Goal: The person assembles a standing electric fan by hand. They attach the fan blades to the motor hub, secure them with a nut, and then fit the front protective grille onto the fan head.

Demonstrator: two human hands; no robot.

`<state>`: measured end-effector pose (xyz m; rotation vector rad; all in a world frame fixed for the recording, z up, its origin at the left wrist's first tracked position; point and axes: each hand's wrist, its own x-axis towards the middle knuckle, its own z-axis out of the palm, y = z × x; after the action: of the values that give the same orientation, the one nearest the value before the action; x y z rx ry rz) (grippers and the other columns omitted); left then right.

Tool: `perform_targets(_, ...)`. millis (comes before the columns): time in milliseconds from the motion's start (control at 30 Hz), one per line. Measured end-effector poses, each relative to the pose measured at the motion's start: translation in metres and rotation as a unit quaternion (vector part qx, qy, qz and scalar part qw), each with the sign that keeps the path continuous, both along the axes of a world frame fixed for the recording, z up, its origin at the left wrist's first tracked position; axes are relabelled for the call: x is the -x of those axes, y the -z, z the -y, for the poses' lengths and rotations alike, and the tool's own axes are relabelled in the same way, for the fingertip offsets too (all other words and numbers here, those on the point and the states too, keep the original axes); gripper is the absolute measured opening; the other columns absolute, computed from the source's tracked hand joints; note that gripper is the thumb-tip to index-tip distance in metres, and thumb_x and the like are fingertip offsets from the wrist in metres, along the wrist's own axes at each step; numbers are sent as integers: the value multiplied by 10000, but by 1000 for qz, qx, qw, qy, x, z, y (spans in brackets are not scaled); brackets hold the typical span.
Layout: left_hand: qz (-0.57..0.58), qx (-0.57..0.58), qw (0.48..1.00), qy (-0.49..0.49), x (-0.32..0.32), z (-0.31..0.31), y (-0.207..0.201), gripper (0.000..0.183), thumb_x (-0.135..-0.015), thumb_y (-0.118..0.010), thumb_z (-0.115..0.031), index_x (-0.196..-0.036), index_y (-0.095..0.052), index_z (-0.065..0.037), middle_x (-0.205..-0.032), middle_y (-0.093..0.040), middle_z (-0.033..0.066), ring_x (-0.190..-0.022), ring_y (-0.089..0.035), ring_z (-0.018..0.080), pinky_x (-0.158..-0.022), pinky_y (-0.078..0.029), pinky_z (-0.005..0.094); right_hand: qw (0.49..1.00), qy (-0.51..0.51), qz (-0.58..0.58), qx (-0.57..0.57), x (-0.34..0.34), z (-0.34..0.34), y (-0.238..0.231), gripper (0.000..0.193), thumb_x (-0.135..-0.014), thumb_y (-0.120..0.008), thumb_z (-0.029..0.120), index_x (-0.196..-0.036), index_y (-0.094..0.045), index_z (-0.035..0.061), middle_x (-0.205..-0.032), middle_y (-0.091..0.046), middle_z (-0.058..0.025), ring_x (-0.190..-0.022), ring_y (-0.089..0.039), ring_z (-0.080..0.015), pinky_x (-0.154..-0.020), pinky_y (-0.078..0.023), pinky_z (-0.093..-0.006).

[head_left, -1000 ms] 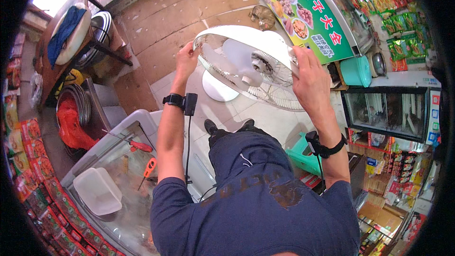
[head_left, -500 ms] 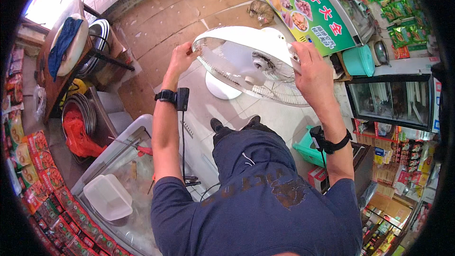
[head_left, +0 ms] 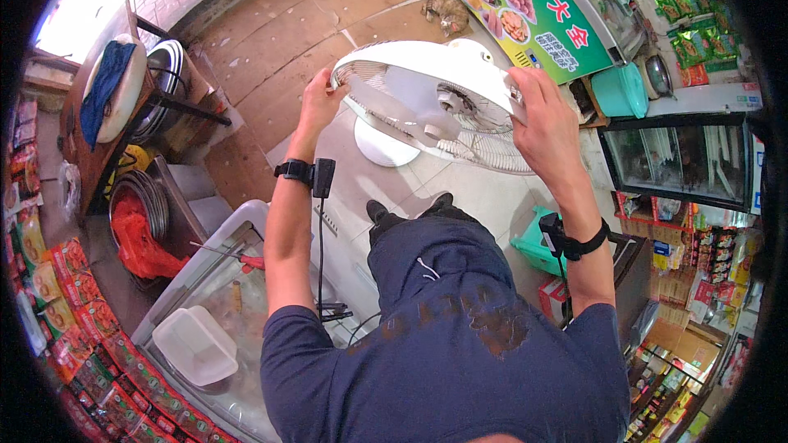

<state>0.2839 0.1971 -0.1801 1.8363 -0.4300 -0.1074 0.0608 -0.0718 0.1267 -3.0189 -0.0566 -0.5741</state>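
In front of me a white electric fan [head_left: 394,53] stands on a round white base [head_left: 384,146], its head seen from above. Dark dirt marks the blades and parts of the wire grille [head_left: 484,148]. My left hand [head_left: 320,98] pinches the left edge of the white rim between thumb and fingers. On the opposite side my right hand [head_left: 542,119] grips the rim, fingers over its outer edge and the thumb hidden. Much of the fan's stand is covered by its head.
A cat [head_left: 447,12] lies beyond the fan, beside a freezer with a green picture panel [head_left: 546,12]. To my left are a glass-topped chest freezer [head_left: 246,217] bearing a white tub [head_left: 195,344], and a wooden table [head_left: 82,107]. A turquoise basket [head_left: 538,238] sits at right.
The view has shifted slightly, so the floor and shelves sit a little differently. Both hands keep their hold on the fan's rim, with barely any movement.
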Motion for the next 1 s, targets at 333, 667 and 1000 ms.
perform_targets(333,-257,159,953,21,48,10,86,361,-948,-721,4,-1306,-672,-14,-1195,-725,51,-1035,-687,143,-910,-554,325,1000,-11,11,9,-3,0,4,498,-820,-718,-24,-1283,-598,115,-1216,-653,-78,-1138,-662,-328,-880,-578,-438)
perform_targets(667,-186,52,978,75,33,21,87,290,-939,-709,-24,-1228,-719,-4,-1081,-699,-2,-954,-634,109,-812,-520,300,1000,-8,-7,17,-5,1,2,500,-834,-707,-29,-1304,-594,100,-1259,-654,-102,-1184,-653,-347,-932,-575,-450)
perform_targets(1000,-226,82,966,90,37,32,99,278,-881,-720,9,-1158,-705,5,-1086,-700,0,-999,-637,146,-902,-524,339,1000,0,-17,24,-7,2,1,549,-801,-699,-57,-1317,-594,98,-1281,-654,-112,-1192,-650,-357,-939,-578,-459)
